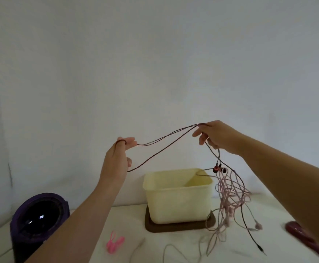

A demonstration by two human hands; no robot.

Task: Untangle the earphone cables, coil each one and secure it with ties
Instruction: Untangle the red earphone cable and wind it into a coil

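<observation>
Untangling step: my left hand point(119, 158) and right hand point(217, 137) each grip the dark cable point(166, 138), stretched between them. Pink cables point(228, 194) hang knotted below my right hand. Next, I judge, work the dark cable free.

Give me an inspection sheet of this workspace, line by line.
Surface: white table, lit dimly.
Job's things: dark cable stretched in the air between both hands; pink cables hang tangled with it below the right hand; pink ties lie on the table.
Clutter: cream tub on a brown tray; purple object at left; red object at right edge.
Grippers: left hand has the dark cable looped round a finger; right hand pinches it.
Cables: the dark cable's plug dangles over the table; a grey cable lies loose there.
Surroundings: plain white wall.
</observation>
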